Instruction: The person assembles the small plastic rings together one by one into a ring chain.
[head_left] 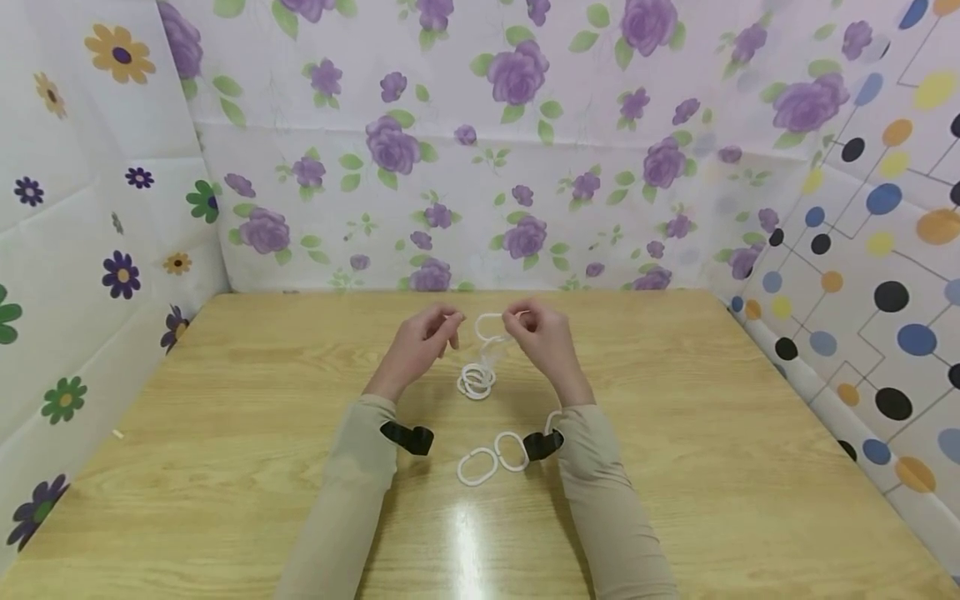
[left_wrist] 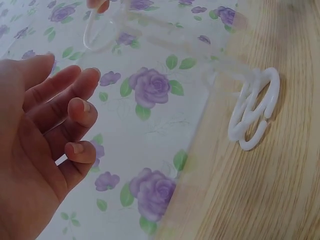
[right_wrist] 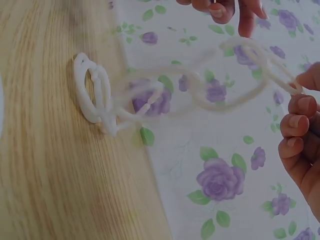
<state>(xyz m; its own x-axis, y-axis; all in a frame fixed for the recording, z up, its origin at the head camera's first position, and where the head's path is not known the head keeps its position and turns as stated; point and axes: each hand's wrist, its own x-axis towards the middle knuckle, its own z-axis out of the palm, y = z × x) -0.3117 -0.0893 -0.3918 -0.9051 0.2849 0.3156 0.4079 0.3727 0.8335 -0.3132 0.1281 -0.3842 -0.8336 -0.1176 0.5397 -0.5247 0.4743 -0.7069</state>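
Note:
A chain of white plastic oval links hangs from my right hand (head_left: pixel 545 337), whose thumb and fingers pinch the top link (head_left: pixel 477 328). In the right wrist view the pinched link (right_wrist: pixel 272 75) meets the fingertips, and the blurred links below it slant down to the table. The chain's lower end lies bunched as several overlapping links (left_wrist: pixel 272 95) on the wood. My left hand (head_left: pixel 420 343) is raised to the left of the top link, apart from it. Its fingers are loosely bent with nothing between them, as the left wrist view shows.
Nearer to me on the wooden table (head_left: pixel 247 467), two white oval links (head_left: pixel 461 472) lie between the forearms. Another white link (head_left: pixel 550 420) is partly hidden by the right wrist's black camera (head_left: pixel 543 445). Flowered sheeting (head_left: pixel 465 192) stands behind the table, with patterned sheets at both sides.

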